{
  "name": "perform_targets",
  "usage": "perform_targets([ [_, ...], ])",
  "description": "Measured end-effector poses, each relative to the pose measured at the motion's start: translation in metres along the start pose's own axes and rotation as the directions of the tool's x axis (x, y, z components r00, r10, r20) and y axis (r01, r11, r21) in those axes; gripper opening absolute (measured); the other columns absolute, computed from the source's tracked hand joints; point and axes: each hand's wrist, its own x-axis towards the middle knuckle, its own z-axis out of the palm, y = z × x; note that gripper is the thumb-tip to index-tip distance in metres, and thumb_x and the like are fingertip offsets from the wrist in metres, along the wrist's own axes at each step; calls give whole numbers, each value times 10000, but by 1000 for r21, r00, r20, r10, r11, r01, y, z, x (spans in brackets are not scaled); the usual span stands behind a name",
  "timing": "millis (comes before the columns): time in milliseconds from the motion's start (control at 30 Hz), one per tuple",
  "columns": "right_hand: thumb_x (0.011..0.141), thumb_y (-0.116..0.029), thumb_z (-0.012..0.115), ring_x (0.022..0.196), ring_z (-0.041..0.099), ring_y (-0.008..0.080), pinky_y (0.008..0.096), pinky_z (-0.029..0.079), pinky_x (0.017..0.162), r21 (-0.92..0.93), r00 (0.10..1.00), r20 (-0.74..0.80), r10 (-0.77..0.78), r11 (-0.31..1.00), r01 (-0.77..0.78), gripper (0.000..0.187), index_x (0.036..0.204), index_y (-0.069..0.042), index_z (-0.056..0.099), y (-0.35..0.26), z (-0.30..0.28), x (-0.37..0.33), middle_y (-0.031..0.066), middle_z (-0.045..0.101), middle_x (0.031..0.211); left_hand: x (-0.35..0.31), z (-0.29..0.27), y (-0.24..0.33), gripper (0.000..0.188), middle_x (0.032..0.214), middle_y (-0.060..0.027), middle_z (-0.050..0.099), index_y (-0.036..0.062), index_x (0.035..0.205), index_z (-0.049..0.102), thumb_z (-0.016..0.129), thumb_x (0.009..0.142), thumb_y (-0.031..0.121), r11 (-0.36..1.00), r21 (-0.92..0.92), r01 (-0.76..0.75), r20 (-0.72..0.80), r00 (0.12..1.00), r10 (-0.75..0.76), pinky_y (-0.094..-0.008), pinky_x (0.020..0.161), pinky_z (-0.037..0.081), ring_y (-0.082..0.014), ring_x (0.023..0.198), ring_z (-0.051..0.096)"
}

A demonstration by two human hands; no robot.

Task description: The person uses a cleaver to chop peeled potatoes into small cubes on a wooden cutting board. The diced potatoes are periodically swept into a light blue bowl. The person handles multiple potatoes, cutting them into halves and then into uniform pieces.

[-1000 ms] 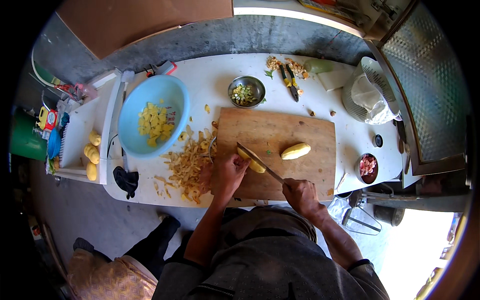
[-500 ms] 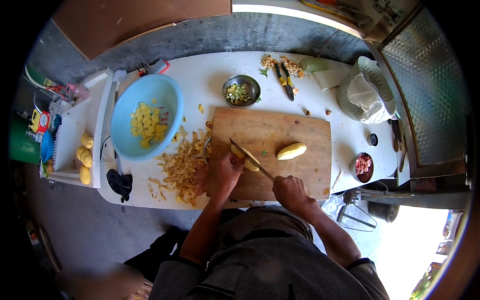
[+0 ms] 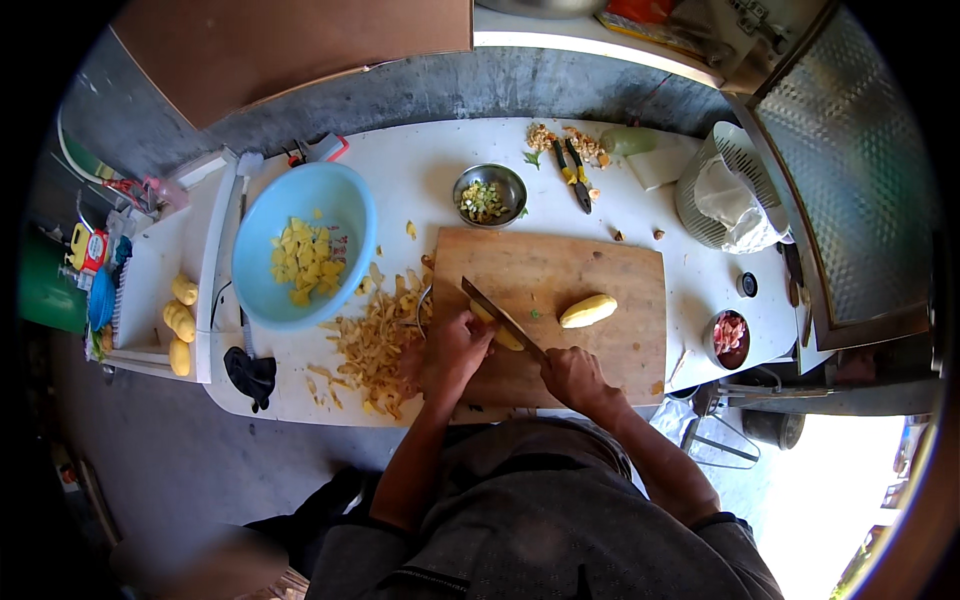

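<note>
From my remote seat I saw the right hand (image 3: pixel 572 375) wrapped tightly round the handle of a long steel-bladed knife (image 3: pixel 500 318). The left hand (image 3: pixel 455 345) had its fingers curled down, pinching a peeled yellow potato piece (image 3: pixel 508 338) under the blade on the rectangular wooden cutting board (image 3: pixel 610 275). Another peeled yellow potato (image 3: pixel 588 311) lay just beside the blade, with a heap of pale peelings (image 3: pixel 375 345) left of the board.

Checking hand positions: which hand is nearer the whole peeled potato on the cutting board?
Right. The right hand grips the knife just below the potato; the left hand sits farther left.
</note>
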Motion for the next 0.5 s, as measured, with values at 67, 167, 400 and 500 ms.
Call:
perform_targets([
  [67,959,-196,632,827,757,494,593,611,804,-42,999,31,-27,999,28,211,848,-36,713,-3,-10,8,298,736,821,5,-2,-11,324,674,-70,671,0,817,629,849,974,179,1000,24,1,24,1000,-1,-299,489,543,-150,539,688],
  [167,971,-203,625,843,757,491,590,610,814,-84,998,20,-51,995,53,223,855,-35,717,-3,-11,10,300,734,821,5,-4,3,303,689,-72,678,2,824,631,835,981,164,999,30,35,39,999,-37,-303,494,552,-153,543,691],
  [400,985,-201,640,756,740,483,610,595,713,76,996,-70,-56,995,61,217,849,-44,702,14,0,-2,267,738,824,5,-5,-1,276,705,-67,679,-15,864,658,837,975,162,998,9,59,55,997,-60,-304,499,558,-153,547,693],
  [500,974,-186,656,654,712,476,599,592,654,54,977,-162,-140,987,150,182,858,-58,713,18,4,-7,222,701,721,6,-4,-5,277,697,-57,669,-17,874,666,846,969,170,999,-4,55,47,997,-54,-300,489,544,-144,541,682],
])
